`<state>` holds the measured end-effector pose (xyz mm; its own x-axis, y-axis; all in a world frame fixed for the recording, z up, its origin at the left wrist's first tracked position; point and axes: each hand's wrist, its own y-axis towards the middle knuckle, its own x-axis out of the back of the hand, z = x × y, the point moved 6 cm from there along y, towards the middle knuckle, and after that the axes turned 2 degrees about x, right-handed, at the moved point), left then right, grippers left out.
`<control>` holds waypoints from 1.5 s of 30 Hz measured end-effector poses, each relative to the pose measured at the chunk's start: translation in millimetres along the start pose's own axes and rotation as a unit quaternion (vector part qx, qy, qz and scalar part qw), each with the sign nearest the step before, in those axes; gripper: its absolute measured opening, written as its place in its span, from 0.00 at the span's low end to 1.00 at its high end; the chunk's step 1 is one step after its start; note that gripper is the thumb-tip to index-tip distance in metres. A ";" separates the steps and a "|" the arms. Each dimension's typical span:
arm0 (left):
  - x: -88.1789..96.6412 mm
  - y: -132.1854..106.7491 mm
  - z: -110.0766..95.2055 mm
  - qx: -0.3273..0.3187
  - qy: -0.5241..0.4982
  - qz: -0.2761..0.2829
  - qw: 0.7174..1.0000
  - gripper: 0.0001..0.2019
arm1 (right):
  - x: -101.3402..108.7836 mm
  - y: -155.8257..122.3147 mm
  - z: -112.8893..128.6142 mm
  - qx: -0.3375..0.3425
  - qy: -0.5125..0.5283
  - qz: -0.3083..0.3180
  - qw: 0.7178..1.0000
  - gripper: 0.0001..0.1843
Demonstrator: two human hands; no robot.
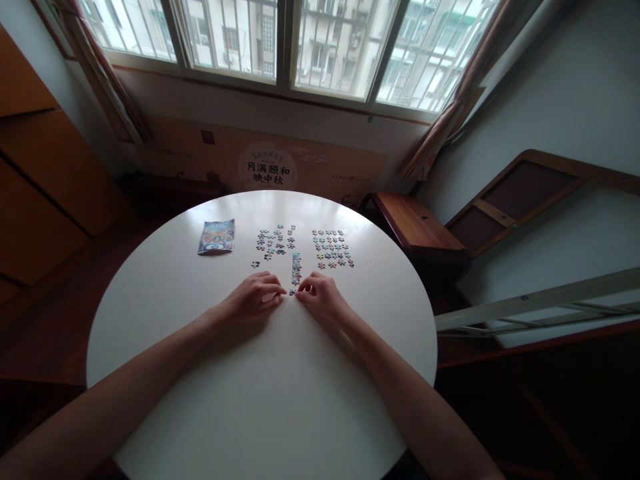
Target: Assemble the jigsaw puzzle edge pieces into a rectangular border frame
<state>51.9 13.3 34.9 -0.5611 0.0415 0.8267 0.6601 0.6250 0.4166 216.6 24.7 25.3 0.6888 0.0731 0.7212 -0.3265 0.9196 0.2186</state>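
Note:
Small jigsaw puzzle pieces [293,293] lie on the white table between my two hands. My right hand [323,295] has its thumb and index finger pinched at their right edge, the other fingers curled. From the left, my left hand [256,297] reaches its index fingertip close beside them; its fingers are loosely bent, with a gap above the thumb. Just beyond the fingertips stands a narrow joined strip of puzzle [295,269]. Loose pieces [275,241] are scattered past my left hand. Farther right, more pieces [333,249] sit in rough rows.
A colourful puzzle packet [217,237] lies at the far left of the round white table [260,393]. Behind the table's right edge is a wooden bench [417,223]. A printed cardboard panel [320,160] lines the wall below barred windows [335,50].

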 end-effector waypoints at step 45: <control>-7.9 -2.4 1.6 0.013 0.055 0.037 0.998 0.19 | -0.6 4.9 -10.7 -0.014 -0.024 -0.045 0.999 0.02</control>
<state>53.9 12.8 26.9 -0.4523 0.0025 0.8919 0.6839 0.6428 0.3450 221.5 33.3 18.9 0.6823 -0.0274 0.7306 -0.2461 0.9324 0.2648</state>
